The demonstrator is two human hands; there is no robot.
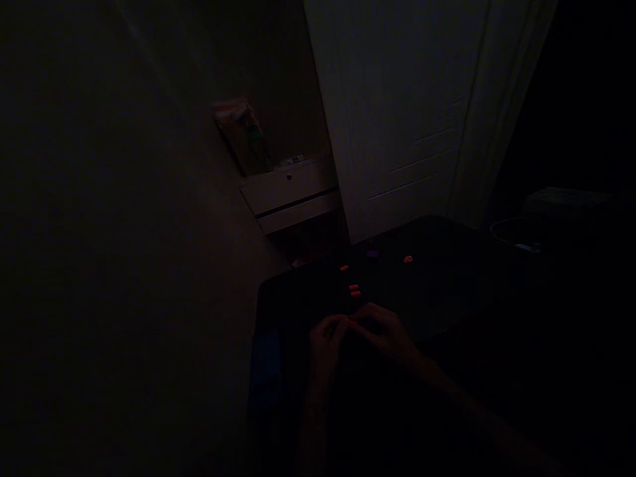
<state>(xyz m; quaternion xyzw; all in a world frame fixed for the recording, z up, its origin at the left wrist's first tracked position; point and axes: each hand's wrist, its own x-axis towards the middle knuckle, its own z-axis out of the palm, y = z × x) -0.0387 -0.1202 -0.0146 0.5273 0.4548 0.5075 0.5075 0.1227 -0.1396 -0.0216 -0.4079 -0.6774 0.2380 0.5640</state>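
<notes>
The room is very dark. My left hand (326, 336) and my right hand (382, 326) meet fingertip to fingertip above a dark table. Between their pinched fingers shows a bit of a small red-orange piece (352, 322); the rest of it is covered by the fingers. Just beyond the hands, two short orange sticks (354, 290) lie side by side. A third orange stick (344, 267) rests farther back. To the right is a rounded orange piece (408, 259), its kind too dim to make out.
A small purple item (372, 254) lies near the far edge of the dark table (437, 232). On the left, a bluish flat rectangle (266, 364) sits at the table's edge. Behind stand a white door (397, 99) and a drawer unit (293, 192). A wall rises at left.
</notes>
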